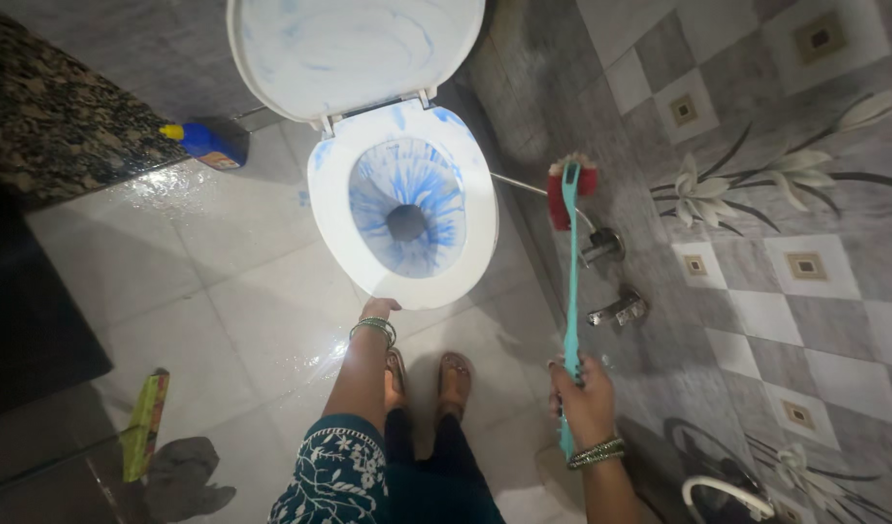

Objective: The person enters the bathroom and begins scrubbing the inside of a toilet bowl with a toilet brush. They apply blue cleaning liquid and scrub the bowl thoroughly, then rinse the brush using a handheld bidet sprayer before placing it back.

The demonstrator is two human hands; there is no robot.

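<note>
The person is standing at the front of a white toilet bowl, whose lid is standing raised and whose inside is streaked with blue liquid. The left hand is resting its fingertips on the front rim of the bowl; its grip is loose and is enclosing nothing. The right hand is closing its grip fully around the lower part of a long teal-handled brush, holding it to the right of the bowl and clear of it.

The brush's long axis is running almost straight away from the person, parallel to the bowl's right side, with the red bristle head sitting level with the bowl's opening and just beside its right rim. From the right hand the bowl's opening is lying forward and to the left, so the bristle head is nearer to it than the hand is; of the two hands, the left is nearer the bowl.

To the left of the bowl, a blue bottle with a yellow cap is lying on the wet floor. The person's sandalled feet are standing just in front of the bowl.
</note>
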